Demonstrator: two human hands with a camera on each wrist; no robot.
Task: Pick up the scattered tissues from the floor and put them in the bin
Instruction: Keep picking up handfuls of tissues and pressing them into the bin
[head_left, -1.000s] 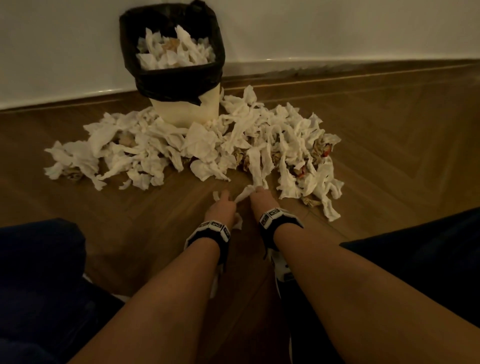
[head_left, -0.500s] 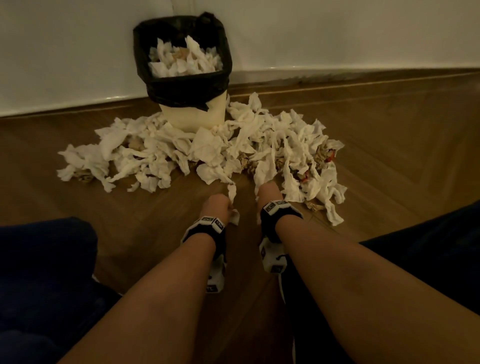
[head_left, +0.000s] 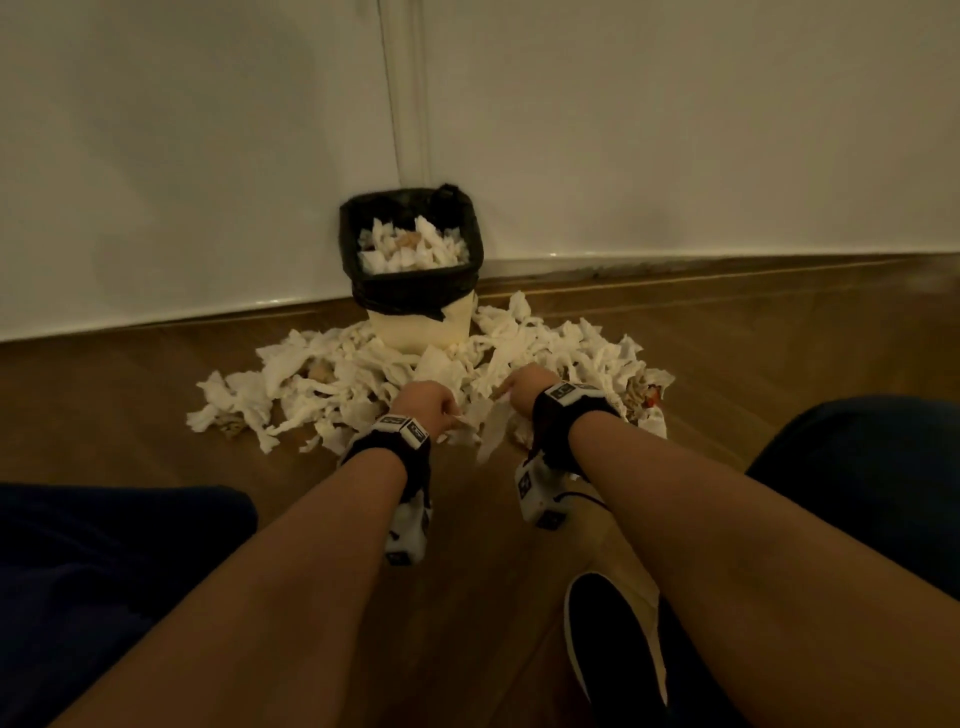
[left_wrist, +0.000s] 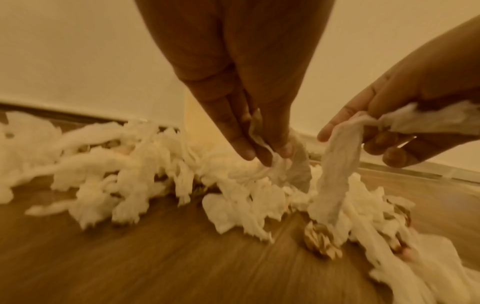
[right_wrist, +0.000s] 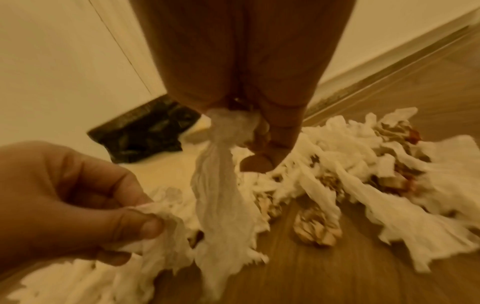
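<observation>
Wooden floor (head_left: 130, 405) is carrying scattered tissues (head_left: 332, 379) below both hands; left hand (head_left: 423, 402) is pinching one tissue, right hand (head_left: 524, 382) is gripping another, bin (head_left: 415, 291) standing beyond them.

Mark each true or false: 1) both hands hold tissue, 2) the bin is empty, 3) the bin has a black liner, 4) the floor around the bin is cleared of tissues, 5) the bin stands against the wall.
1. True. The left hand pinches a tissue and the right hand grips a long tissue strip.
2. False. The bin already holds tissues up near its rim.
3. True. A black liner is folded over the rim.
4. False. A pile of tissues is spread on the floor around the bin's base.
5. True. It stands at the wall.
</observation>
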